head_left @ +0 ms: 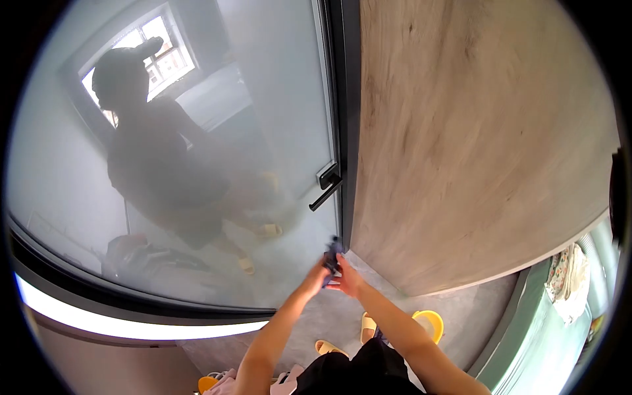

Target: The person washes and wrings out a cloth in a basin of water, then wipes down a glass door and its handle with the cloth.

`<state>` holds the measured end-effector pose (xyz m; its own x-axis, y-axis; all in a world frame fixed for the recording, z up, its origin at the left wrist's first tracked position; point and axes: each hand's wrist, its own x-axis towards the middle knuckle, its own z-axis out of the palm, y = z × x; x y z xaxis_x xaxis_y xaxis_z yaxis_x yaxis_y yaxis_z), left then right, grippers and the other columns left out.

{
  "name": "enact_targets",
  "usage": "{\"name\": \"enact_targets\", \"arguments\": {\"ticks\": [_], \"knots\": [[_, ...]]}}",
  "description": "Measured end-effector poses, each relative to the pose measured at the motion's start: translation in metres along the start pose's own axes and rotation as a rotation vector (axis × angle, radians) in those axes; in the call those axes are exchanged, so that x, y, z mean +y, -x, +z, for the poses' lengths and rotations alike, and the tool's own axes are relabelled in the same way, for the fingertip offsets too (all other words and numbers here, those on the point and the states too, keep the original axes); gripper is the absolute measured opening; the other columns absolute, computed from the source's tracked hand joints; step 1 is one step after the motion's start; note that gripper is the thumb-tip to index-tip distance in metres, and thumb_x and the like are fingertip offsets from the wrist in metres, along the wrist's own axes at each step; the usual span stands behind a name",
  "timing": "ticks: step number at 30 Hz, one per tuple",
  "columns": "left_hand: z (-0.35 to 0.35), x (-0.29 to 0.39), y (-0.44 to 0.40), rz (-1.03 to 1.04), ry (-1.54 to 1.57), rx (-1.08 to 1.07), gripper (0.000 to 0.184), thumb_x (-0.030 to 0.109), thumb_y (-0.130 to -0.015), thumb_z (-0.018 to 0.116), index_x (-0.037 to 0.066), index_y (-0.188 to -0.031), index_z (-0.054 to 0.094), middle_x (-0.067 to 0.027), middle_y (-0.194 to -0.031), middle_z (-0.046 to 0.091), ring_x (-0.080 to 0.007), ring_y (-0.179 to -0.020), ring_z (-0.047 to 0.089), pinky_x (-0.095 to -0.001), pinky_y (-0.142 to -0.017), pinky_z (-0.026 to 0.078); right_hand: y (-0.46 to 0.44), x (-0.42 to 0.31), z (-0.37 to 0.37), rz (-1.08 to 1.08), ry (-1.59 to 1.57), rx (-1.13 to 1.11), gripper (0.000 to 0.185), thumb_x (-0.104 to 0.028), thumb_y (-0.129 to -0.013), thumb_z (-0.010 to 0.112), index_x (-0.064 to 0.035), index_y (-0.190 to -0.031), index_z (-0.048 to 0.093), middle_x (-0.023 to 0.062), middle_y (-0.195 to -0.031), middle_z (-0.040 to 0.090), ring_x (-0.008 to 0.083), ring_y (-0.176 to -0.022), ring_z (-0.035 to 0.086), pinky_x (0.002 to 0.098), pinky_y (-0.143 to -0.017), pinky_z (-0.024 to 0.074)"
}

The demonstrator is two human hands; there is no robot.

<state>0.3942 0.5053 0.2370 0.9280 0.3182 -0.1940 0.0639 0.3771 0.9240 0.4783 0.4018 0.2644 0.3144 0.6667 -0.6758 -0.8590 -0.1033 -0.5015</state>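
Note:
Both hands meet in front of me, below the black handle point(325, 192) of the frosted glass door point(263, 131). A small dark item point(333, 255), blurred and perhaps cloth, is held between them; its upper end sticks up near the door's edge. My left hand point(317, 276) closes on it from the left. From the right my right hand point(347, 276) touches it, with some fingers stretched across toward the left hand. The item's exact shape cannot be made out.
A wood-patterned panel point(474, 131) stands right of the black door frame point(349, 99). On the grey floor point(471, 316) are a yellow basin point(429, 324) and my yellow slippers point(329, 347). A pale green surface with a patterned cloth point(567, 283) lies at lower right.

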Motion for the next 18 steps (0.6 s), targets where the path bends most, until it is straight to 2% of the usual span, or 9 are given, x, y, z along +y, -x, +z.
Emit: {"name": "enact_targets", "arguments": {"ticks": [3,5,8,11,12,13,14,16,18], "knots": [[0.007,-0.008,0.019,0.334,-0.668,-0.033,0.044,0.027,-0.086,0.053,0.001,-0.121,0.047,-0.0166,-0.122,0.05,-0.0274,-0.115,0.046,-0.0363,-0.098,0.034,-0.037,0.042,-0.024,-0.054,-0.229,-0.03,0.044,-0.045,-0.088,0.049,-0.0092,-0.112,0.053,0.0045,-0.104,0.061,0.0197,-0.094,0.058,0.0347,-0.083,0.0471],[-0.004,-0.007,0.028,0.41,-0.755,0.145,0.042,0.024,-0.086,0.053,0.002,-0.121,0.048,-0.0162,-0.12,0.051,-0.0296,-0.118,0.044,-0.0373,-0.1,0.032,-0.041,0.04,-0.026,-0.119,-0.372,0.019,0.036,-0.04,-0.09,0.046,-0.0101,-0.107,0.056,0.0046,-0.101,0.063,0.0197,-0.091,0.061,0.0349,-0.084,0.0478],[-0.025,-0.004,0.037,0.49,-0.702,0.322,0.031,0.02,-0.088,0.051,0.002,-0.113,0.054,-0.0129,-0.116,0.053,-0.0275,-0.114,0.047,-0.0365,-0.095,0.036,-0.062,0.001,-0.029,-0.451,-0.358,0.105,0.033,-0.037,-0.09,0.046,-0.0097,-0.102,0.059,0.0038,-0.096,0.063,0.0173,-0.086,0.06,0.0328,-0.079,0.0478],[-0.026,0.007,0.051,0.498,-0.626,0.431,0.023,0.017,-0.089,0.051,0.002,-0.105,0.058,-0.012,-0.113,0.055,-0.0245,-0.107,0.051,-0.0342,-0.09,0.039,-0.055,-0.081,-0.008,-0.849,0.279,0.246,0.028,-0.026,-0.091,0.048,-0.0042,-0.106,0.058,0.0049,-0.098,0.06,0.0155,-0.091,0.054,0.0301,-0.084,0.0414],[-0.026,0.01,0.052,0.538,-0.637,0.47,0.02,0.015,-0.089,0.051,0.002,-0.102,0.059,-0.0117,-0.111,0.056,-0.0236,-0.105,0.052,-0.0332,-0.088,0.04,-0.046,-0.116,0.006,-1.018,0.482,0.146,0.028,-0.02,-0.09,0.049,-0.001,-0.11,0.056,0.0066,-0.107,0.059,0.0157,-0.101,0.05,0.0299,-0.091,0.0377],[-0.023,0.013,0.05,0.578,-0.646,0.508,0.018,0.013,-0.088,0.051,0.002,-0.099,0.06,-0.0114,-0.11,0.057,-0.0226,-0.102,0.053,-0.0323,-0.086,0.041,-0.048,-0.151,0.017,-1.284,0.64,-0.016,0.024,-0.012,-0.09,0.047,-0.0011,-0.109,0.056,0.0104,-0.118,0.054,0.0196,-0.108,0.049,0.0337,-0.096,0.0351],[-0.021,0.017,0.048,0.597,-0.605,0.54,0.016,0.012,-0.088,0.051,0.003,-0.097,0.06,-0.0113,-0.107,0.057,-0.0226,-0.1,0.054,-0.032,-0.085,0.042,-0.052,-0.183,0.037,-1.666,0.739,-0.008,0.023,-0.008,-0.088,0.045,0.001,-0.106,0.057,0.015,-0.125,0.049,0.0265,-0.116,0.045,0.0354,-0.099,0.0317],[-0.017,0.023,0.035,0.637,-0.519,0.602,0.012,0.008,-0.087,0.051,0.003,-0.094,0.06,-0.0111,-0.103,0.059,-0.0226,-0.097,0.055,-0.0315,-0.084,0.043,-0.044,-0.24,0.061,-1.975,1.013,-0.033,0.041,-0.001,-0.072,0.054,-0.001,-0.113,0.054,0.0185,-0.127,0.047,0.04,-0.122,0.037,0.0409,-0.104,0.0283],[-0.013,0.032,0.024,0.684,-0.601,0.621,0.01,0.005,-0.086,0.052,0.003,-0.091,0.06,-0.0111,-0.1,0.059,-0.0229,-0.094,0.056,-0.0315,-0.083,0.044,-0.054,-0.264,0.062,-2.006,1.558,0.225,0.053,-0.002,-0.062,0.056,-0.0049,-0.115,0.056,0.0066,-0.13,0.047,0.0362,-0.125,0.035,0.0448,-0.105,0.0295]]}}
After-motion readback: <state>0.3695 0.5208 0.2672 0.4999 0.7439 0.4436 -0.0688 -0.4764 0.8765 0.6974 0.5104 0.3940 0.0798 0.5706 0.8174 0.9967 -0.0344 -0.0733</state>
